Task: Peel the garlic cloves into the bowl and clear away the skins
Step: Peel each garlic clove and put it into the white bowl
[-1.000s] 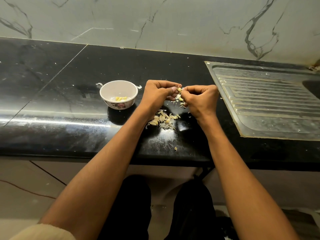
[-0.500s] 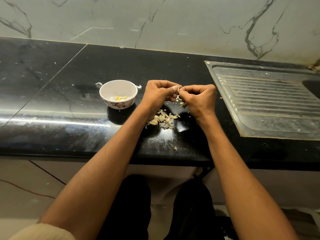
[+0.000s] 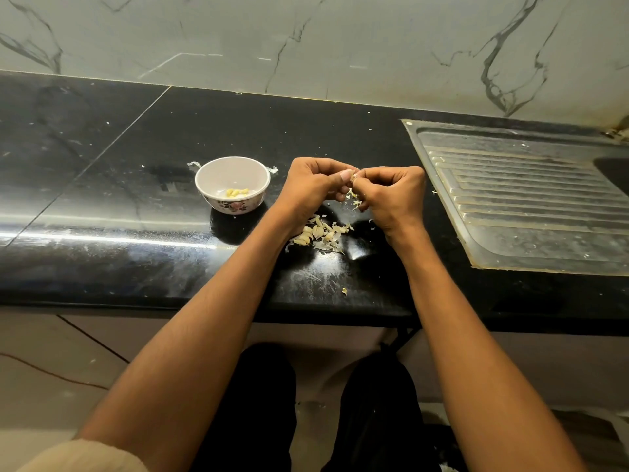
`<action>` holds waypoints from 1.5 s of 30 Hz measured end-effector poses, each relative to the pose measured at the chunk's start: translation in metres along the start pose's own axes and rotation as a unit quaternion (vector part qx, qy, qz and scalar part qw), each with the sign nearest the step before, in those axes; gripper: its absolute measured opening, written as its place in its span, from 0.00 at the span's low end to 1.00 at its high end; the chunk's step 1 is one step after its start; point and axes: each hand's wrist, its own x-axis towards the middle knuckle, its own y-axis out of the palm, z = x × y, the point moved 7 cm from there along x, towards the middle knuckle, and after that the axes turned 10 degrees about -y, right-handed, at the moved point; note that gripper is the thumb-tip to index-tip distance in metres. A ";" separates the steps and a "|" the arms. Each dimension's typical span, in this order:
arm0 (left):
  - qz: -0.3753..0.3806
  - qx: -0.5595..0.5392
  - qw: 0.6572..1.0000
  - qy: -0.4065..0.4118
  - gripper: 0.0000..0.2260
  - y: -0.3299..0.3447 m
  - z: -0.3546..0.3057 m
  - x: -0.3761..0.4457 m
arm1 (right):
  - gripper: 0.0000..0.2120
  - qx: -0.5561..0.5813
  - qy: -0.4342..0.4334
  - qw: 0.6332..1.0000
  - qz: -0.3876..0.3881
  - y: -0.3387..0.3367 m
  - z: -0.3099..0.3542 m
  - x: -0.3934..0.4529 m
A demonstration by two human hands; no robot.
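Note:
My left hand [image 3: 311, 185] and my right hand [image 3: 394, 195] meet fingertip to fingertip above the black counter. Together they pinch one garlic clove [image 3: 354, 177], and bits of loose skin hang below it. Directly under the hands lies a pile of unpeeled cloves and papery skins [image 3: 320, 235]. To the left of my left hand stands a small white bowl [image 3: 204, 185] with a flower pattern, holding a few peeled yellow cloves [image 3: 237, 192].
A steel sink drainboard [image 3: 531, 206] fills the counter's right side. One scrap of skin [image 3: 344, 291] lies near the counter's front edge [image 3: 136, 301]. A marble wall rises behind the black counter, which is dusty. My legs show below.
The hands have closed in a little tighter around the clove, hiding more of it; the bowl and the pile have not moved.

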 end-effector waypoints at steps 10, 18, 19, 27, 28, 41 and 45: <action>0.006 -0.008 1.000 -0.002 0.08 0.001 0.002 0.002 | 0.01 0.040 0.035 0.998 -0.014 -0.002 0.001 -0.002; -0.001 -0.012 1.000 -0.007 0.10 0.000 0.001 0.002 | 0.07 0.025 0.041 0.998 -0.050 -0.009 0.000 0.001; -0.001 -0.013 1.000 -0.006 0.10 0.000 0.001 0.002 | 0.08 0.022 0.037 0.998 -0.052 -0.011 0.000 0.002; -0.026 -0.016 1.000 0.002 0.08 -0.005 0.001 0.001 | 0.16 -0.088 0.013 0.994 -0.070 -0.013 -0.005 0.003; -0.028 -0.016 0.999 0.003 0.08 -0.006 0.001 0.001 | 0.16 -0.105 0.011 0.991 -0.078 -0.015 -0.005 0.003; -0.075 -0.028 0.997 0.006 0.02 -0.012 0.000 0.001 | 0.06 -0.192 -0.005 0.981 -0.012 -0.011 -0.002 0.001; -0.069 -0.020 0.997 0.008 0.03 -0.013 0.001 0.003 | 0.14 -0.199 0.002 0.980 0.019 -0.007 -0.002 0.003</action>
